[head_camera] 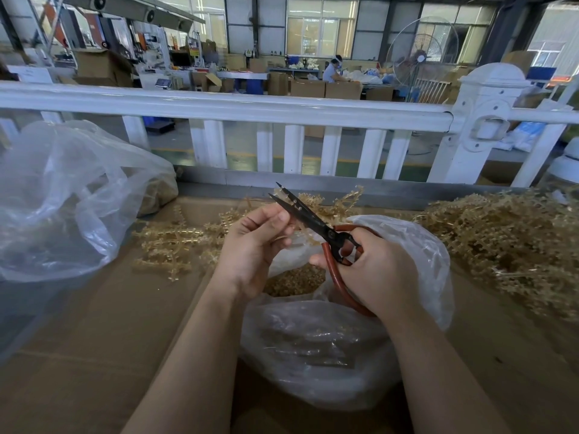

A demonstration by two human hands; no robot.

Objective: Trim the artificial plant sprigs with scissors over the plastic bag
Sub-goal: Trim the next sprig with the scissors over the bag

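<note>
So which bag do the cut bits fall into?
Find the white fence, then look down to the person's hands. The plastic bag sits right under them, open, with tan trimmings inside. The other bag, far left, is bigger and away from the scissors.

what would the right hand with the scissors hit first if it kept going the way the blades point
Probably the loose sprigs just past the blade tips of the scissors in the right hand, then the white fence; depth is unclear.
</note>
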